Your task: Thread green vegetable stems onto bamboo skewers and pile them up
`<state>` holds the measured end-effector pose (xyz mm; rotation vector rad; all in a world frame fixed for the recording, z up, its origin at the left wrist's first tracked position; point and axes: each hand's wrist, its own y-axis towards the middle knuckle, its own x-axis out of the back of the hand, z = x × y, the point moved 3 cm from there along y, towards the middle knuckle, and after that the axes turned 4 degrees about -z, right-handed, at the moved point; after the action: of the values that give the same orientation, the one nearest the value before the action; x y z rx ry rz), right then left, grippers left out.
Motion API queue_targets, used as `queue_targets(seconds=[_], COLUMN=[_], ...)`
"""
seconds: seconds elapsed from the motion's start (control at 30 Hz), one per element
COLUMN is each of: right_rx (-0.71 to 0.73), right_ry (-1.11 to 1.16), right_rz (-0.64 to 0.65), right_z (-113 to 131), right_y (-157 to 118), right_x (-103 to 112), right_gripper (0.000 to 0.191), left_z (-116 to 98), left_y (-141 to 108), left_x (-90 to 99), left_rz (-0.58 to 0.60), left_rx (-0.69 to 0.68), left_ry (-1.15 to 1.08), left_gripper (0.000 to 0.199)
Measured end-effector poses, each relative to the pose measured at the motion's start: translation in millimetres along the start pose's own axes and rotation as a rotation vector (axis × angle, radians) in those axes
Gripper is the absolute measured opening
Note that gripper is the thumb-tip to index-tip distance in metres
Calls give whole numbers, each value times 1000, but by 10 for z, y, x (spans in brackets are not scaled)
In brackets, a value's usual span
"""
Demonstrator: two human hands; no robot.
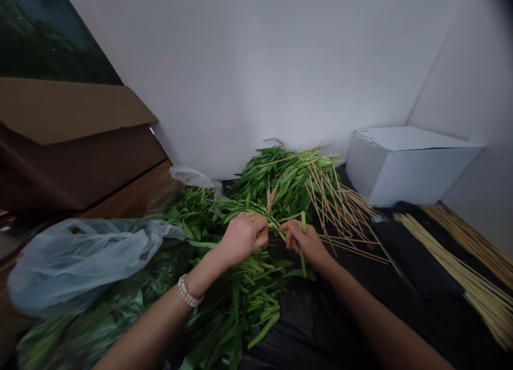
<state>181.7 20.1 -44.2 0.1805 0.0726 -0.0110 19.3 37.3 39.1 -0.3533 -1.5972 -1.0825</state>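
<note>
At my 10 o'clock stands a cardboard box (80, 161), and at 2 o'clock a white box (404, 172). Between them, at 12 o'clock, a big heap of greens (256, 172) rests against the wall (256, 65), with thin sticks (352, 207) fanned over its right side. More loose greens (236, 306) lie at 7 o'clock, partly on black plastic (312, 327), and a thin plastic bag (80, 263) sits at 9 o'clock.

I judge the work to be midway: the heap at 12 o'clock looks gathered, its stems pointing roughly to 1 o'clock, though I cannot tell whether it is finished. The greens at 7 o'clock look unhandled, and a row of pale sticks (457, 257) lies apart at 3 to 4 o'clock, beside a flat black object (417, 257).

What I am working on is small: thin stems (274, 226) in the gap between my hands. My left hand (242, 239) is curled nearly closed, its fingertips appearing to pinch the stems' near end from 9 o'clock. My right hand (308, 247) is half open at 3 o'clock, index finger reaching toward the stems. A pale stalk (303, 221) runs from 12 to 6 o'clock at those fingers, touching them; whether they grip it, I cannot tell.
</note>
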Motion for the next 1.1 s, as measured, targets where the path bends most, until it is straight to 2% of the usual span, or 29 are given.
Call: queue_targets(seconds=[0.07,0.17,0.3,0.37,0.43,0.53,0.67,0.73,0.8,0.93,1.03,1.1], right_rx=[-12,-12,-24,-51,-68,-57,25,49,43,41,159,319], right_ry=[17,41,1,-44,-83,-222,-622,-843,-1038,-1254,-1193,-1057], right_rz=[-25,-82,-172,-199,-197,-191,-151,-85,-36,1,-101,-227], right_z=[-34,-66,-78,-99,-137,-205,-245,-254,-269,-317,-324,-292], right_y=[19,44,74,93,114,137,114,76,34,-13,1,13], right_x=[23,64,128,159,187,229,216,154,86,10,47,102], right_gripper=[51,49,39,36,34,25,15,17,19,15,16,20], left_z=[140,435,677,667,584,378,125,71,88,248,397,489], left_y=[-20,-81,-249,-359,-481,-713,-1006,-1056,-1008,-727,-526,-440], left_x=[134,475,986,1087,1004,594,18,-78,-32,126,66,-7], left_rz=[-92,-314,-607,-629,-523,-263,90,181,152,-38,-82,-113], left_rx=[98,277,351,328,252,79,-38,-39,6,114,162,186], left_ry=[-101,-237,3,132,202,173,43,-15,-56,-107,-157,-181], left_gripper=[24,27,28,29,30,33,35,44,47,33,25,23])
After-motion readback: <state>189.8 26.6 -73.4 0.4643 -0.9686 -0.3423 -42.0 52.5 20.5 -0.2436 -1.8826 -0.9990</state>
